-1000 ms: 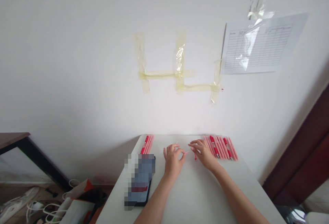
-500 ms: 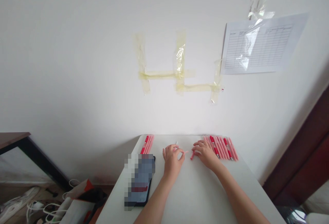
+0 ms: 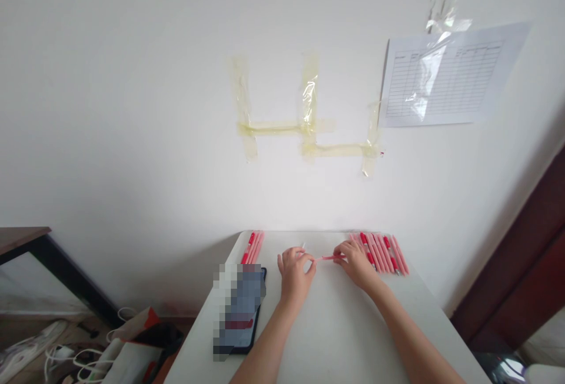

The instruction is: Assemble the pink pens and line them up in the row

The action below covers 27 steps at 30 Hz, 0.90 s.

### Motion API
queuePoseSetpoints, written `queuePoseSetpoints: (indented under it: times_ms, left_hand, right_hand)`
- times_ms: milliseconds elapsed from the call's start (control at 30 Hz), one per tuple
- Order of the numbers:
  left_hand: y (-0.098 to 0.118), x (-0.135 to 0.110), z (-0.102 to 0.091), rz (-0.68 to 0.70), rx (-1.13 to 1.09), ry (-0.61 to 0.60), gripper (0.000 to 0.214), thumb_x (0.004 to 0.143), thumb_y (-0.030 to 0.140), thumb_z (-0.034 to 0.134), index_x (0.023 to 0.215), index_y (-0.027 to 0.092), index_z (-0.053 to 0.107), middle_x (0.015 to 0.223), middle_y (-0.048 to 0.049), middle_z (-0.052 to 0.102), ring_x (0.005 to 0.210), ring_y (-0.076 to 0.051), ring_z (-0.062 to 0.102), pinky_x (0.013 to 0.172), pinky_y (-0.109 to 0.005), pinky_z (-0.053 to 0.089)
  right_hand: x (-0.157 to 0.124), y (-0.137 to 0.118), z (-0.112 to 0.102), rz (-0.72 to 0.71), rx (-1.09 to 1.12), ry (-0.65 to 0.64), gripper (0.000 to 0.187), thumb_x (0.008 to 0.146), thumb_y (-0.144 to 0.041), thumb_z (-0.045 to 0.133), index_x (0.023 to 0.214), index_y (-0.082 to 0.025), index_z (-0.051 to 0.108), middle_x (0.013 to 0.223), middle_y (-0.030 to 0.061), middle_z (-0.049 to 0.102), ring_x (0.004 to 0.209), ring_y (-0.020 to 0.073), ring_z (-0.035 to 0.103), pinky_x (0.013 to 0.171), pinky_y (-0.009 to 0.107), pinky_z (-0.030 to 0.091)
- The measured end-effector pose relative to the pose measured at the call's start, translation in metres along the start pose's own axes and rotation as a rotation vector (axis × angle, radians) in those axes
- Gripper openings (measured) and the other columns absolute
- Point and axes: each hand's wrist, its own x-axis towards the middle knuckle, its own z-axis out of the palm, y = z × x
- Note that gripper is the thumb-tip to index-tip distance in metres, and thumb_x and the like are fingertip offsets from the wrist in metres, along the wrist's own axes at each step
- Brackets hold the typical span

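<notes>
Between the finger and thumb of my left hand (image 3: 298, 269) is a pale pink pen part, mostly hidden by the fingers. My right hand (image 3: 354, 260) pinches a darker pink pen barrel (image 3: 329, 257), now lying level and pointing left. The two parts meet end to end in the gap between my hands, just above the white table; I cannot tell how far one sits inside the other. A thin white piece (image 3: 303, 245) shows behind my left fingers. To the right of my right hand lies a row of several pink and red pens (image 3: 382, 253).
A smaller group of pink and red pens (image 3: 253, 247) lies at the table's (image 3: 335, 337) far left corner. Nearer on the left is a phone (image 3: 242, 313), partly blurred out. The wall (image 3: 154, 107) behind carries yellowish tape and a printed sheet (image 3: 445, 84).
My right hand has turned the pink barrel from slanting downward to level and brought its end against the pale part. My left hand has barely moved.
</notes>
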Motion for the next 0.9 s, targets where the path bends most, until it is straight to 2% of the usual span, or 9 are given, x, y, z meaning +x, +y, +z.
queuePoseSetpoints:
  times_ms: [233, 600, 900]
  left_hand:
    - [0.001, 0.001, -0.001, -0.014, 0.003, -0.007, 0.011, 0.084, 0.021, 0.067, 0.082, 0.028, 0.076, 0.11, -0.0045, 0.066, 0.117, -0.026, 0.056, 0.117, -0.066, 0.025]
    - [0.001, 0.0, 0.001, 0.001, 0.022, -0.002, 0.009, 0.085, 0.023, 0.069, 0.081, 0.028, 0.076, 0.11, -0.0041, 0.067, 0.117, -0.025, 0.058, 0.116, -0.067, 0.028]
    - [-0.003, -0.001, 0.004, 0.014, 0.021, -0.036, 0.011, 0.085, 0.021, 0.067, 0.082, 0.028, 0.075, 0.112, -0.0043, 0.066, 0.118, -0.025, 0.057, 0.118, -0.067, 0.025]
  right_hand:
    - [0.0, 0.001, -0.004, -0.056, 0.045, 0.059, 0.006, 0.088, -0.022, 0.066, 0.093, -0.024, 0.069, 0.102, 0.0073, 0.068, 0.106, 0.028, 0.058, 0.096, 0.045, 0.046]
    - [-0.001, -0.011, -0.008, -0.105, 0.055, 0.024, 0.007, 0.089, -0.02, 0.066, 0.094, -0.024, 0.07, 0.097, 0.006, 0.07, 0.108, 0.0284, 0.057, 0.1, 0.047, 0.042]
    - [-0.001, -0.013, -0.003, -0.131, 0.068, 0.005, 0.009, 0.09, -0.022, 0.066, 0.096, -0.025, 0.072, 0.1, 0.0067, 0.07, 0.111, 0.0292, 0.057, 0.099, 0.047, 0.045]
